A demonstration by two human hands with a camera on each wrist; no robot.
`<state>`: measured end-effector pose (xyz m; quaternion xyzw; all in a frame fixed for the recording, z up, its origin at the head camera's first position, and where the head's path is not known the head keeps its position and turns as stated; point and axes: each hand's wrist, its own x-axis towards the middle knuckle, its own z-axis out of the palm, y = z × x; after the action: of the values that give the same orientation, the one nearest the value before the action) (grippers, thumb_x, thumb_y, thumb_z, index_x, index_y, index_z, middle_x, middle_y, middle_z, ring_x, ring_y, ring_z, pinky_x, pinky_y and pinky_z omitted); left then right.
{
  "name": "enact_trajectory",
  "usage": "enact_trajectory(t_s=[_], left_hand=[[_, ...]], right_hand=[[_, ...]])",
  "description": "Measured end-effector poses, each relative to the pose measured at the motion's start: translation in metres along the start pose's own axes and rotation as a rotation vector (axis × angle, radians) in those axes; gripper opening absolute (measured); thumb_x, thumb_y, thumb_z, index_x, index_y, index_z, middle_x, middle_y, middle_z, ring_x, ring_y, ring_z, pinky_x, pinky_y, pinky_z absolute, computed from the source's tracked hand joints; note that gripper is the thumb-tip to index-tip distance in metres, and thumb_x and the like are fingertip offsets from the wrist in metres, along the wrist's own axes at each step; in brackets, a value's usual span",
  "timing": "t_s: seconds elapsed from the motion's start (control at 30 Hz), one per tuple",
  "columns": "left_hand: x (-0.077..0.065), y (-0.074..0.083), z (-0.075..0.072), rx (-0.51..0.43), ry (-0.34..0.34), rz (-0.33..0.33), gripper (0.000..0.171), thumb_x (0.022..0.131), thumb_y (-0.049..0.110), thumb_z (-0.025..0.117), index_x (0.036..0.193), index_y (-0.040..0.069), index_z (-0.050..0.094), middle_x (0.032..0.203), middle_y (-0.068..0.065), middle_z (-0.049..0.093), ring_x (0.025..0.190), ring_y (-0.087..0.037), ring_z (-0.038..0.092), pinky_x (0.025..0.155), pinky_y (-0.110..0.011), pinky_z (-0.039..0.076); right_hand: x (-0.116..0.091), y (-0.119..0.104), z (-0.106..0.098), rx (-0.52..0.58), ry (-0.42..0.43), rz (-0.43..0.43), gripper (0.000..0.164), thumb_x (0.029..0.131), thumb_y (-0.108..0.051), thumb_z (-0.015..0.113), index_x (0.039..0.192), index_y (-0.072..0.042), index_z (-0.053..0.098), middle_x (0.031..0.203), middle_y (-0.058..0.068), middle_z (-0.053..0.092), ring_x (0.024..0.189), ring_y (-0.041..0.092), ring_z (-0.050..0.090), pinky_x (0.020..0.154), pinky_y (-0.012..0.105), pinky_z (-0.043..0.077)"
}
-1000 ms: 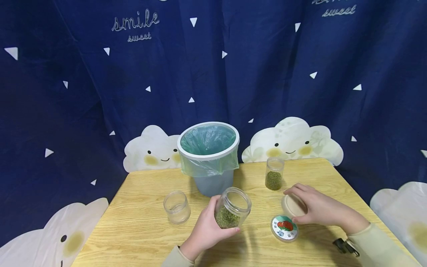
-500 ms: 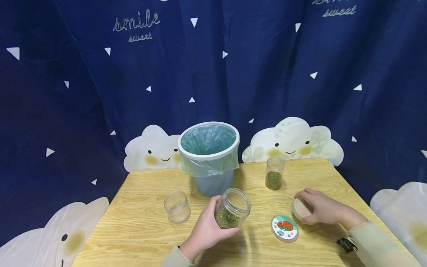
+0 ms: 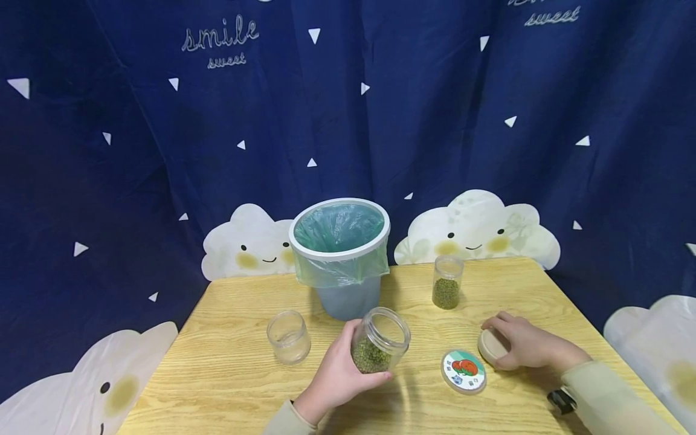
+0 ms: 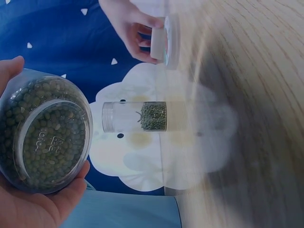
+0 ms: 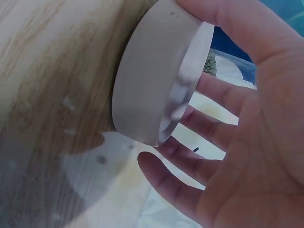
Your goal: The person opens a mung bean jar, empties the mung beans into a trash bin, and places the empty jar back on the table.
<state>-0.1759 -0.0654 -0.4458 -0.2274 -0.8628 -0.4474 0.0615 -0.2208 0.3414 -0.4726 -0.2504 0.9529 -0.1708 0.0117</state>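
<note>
In the head view my left hand grips a clear jar of green mung beans. The jar has no lid on and tilts, its mouth toward the right and up; the left wrist view shows its bottom. My right hand holds a beige round lid by its rim, low at the tabletop. Seen from the right wrist, thumb and fingertips lie around the lid's edge. Left of that hand, a lid with a tomato picture lies flat on the table.
A grey bin with a green liner stands at the back middle of the wooden table. A clear jar without beans stands at the left. Farther back on the right stands a smaller jar of beans.
My right hand has moved right with the beige lid, away from the tomato lid, and the lid is now down at the tabletop. The left hand and its jar have hardly moved.
</note>
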Motion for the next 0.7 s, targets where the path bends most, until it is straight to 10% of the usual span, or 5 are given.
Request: enact_trajectory(t_s=[0.7], left_hand=[[-0.0016,0.0006,0.001,-0.025,-0.011,-0.012,0.09,0.061,0.056,0.085,0.134,0.028,0.04,0.124,0.011,0.057,0.116,-0.013,0.056,0.098,-0.039,0.046]], right_hand=[[-0.0025,0.0036,0.005,-0.004,-0.025,0.093,0.068,0.062,-0.039,0.086,0.118,-0.014,0.057,0.108,0.003,0.053,0.088,0.021,0.048,0.071,0.036,0.044]])
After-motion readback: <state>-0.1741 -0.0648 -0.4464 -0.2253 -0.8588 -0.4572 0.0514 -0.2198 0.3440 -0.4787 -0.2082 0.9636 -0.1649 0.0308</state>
